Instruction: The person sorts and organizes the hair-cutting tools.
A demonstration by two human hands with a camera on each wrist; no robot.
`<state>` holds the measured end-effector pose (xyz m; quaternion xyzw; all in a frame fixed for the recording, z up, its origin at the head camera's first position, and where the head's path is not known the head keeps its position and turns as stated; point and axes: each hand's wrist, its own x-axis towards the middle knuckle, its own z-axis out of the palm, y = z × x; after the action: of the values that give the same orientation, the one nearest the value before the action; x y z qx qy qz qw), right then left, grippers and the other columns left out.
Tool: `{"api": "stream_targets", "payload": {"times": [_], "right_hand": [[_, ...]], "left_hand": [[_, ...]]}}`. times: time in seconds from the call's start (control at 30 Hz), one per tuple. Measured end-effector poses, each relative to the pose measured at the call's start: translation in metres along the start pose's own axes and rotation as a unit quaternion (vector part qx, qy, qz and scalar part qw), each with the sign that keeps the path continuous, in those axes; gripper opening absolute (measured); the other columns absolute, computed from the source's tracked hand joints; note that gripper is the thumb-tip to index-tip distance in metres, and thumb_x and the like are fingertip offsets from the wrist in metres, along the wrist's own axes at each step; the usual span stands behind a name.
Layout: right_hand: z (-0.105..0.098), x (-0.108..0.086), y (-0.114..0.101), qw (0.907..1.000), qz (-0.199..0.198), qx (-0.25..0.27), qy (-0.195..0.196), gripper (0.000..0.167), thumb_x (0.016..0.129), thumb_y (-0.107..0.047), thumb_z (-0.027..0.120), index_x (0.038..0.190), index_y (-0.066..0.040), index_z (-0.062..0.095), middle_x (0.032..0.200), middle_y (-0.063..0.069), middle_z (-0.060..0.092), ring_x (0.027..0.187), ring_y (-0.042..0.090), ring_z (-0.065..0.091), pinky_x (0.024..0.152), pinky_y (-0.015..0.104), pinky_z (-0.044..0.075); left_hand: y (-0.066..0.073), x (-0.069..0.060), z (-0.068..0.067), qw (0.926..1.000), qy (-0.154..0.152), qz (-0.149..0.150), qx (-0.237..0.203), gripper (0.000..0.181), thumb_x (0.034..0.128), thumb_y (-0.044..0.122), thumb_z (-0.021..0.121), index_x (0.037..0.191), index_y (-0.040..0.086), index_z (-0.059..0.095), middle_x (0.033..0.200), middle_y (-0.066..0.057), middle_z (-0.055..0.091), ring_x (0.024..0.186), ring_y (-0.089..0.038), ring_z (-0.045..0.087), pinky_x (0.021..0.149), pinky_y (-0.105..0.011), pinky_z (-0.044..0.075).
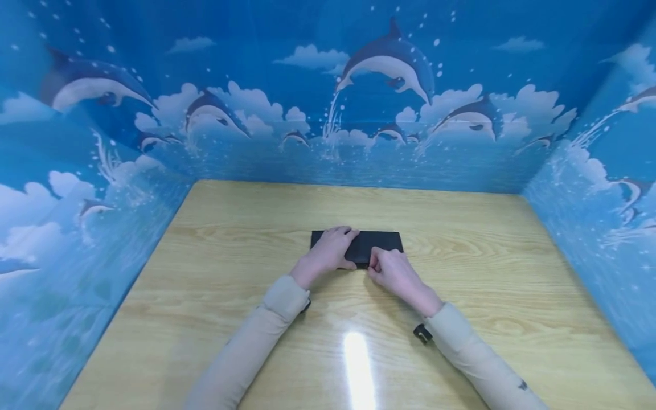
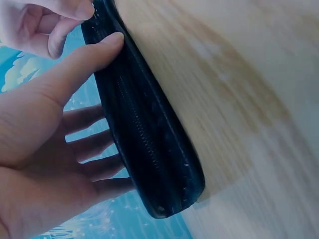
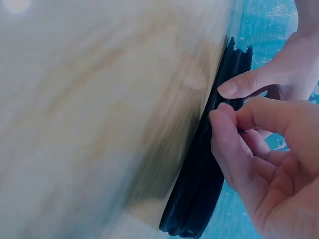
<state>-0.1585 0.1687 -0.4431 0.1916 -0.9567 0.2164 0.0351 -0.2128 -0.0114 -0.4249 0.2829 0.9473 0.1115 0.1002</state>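
Observation:
A long black zippered wallet lies flat on the table, its zipper running along the edge facing the person. My left hand grips its left part, the thumb on the zipper edge and the fingers spread over the top face. Close to that thumb, my right hand pinches at the zipper edge with thumb and forefinger, where the zipper pull would sit. Those fingertips cover the pull itself. In the left wrist view the zipper teeth look closed along the stretch that shows.
The wood-grain table extends around the wallet on every side. Blue dolphin-print sheeting walls in its back and both sides. A bright light reflection shines on the near tabletop. Dark wrist-camera straps show below the sleeves.

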Motion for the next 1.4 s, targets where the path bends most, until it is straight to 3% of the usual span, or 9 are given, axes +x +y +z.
{"api": "stream_targets", "payload": {"times": [0.3, 0.73, 1.4], "right_hand": [[-0.011, -0.006, 0.010, 0.9989, 0.042, -0.013, -0.013, 0.016, 0.082, -0.003, 0.075, 0.079, -0.009, 0.061, 0.065, -0.002, 0.058, 0.058, 0.011, 0.052, 0.054, 0.026, 0.044], [-0.022, -0.017, 0.033, 0.9975, 0.066, -0.001, -0.026, 0.010, 0.087, -0.004, 0.072, 0.083, -0.008, 0.064, 0.069, 0.000, 0.062, 0.059, 0.012, 0.056, 0.055, 0.027, 0.048], [-0.036, -0.021, 0.057, 0.9956, 0.089, -0.001, -0.032, 0.008, 0.090, -0.004, 0.071, 0.086, -0.005, 0.064, 0.070, 0.003, 0.066, 0.057, 0.013, 0.057, 0.053, 0.029, 0.046]], "left_hand": [[-0.004, 0.003, -0.004, 0.9997, 0.004, 0.021, -0.014, 0.087, 0.0827, 0.038, 0.085, 0.153, 0.006, 0.043, 0.154, -0.016, 0.046, 0.142, -0.030, 0.043, 0.118, -0.041, 0.035], [-0.004, 0.004, -0.006, 0.9998, -0.007, -0.005, -0.016, 0.089, 0.0813, 0.037, 0.086, 0.154, 0.010, 0.042, 0.155, -0.011, 0.044, 0.141, -0.029, 0.044, 0.118, -0.043, 0.035], [-0.003, 0.005, -0.004, 0.9995, -0.017, -0.010, -0.026, 0.090, 0.0809, 0.035, 0.087, 0.155, 0.013, 0.040, 0.156, -0.010, 0.042, 0.142, -0.028, 0.043, 0.120, -0.043, 0.032]]}}
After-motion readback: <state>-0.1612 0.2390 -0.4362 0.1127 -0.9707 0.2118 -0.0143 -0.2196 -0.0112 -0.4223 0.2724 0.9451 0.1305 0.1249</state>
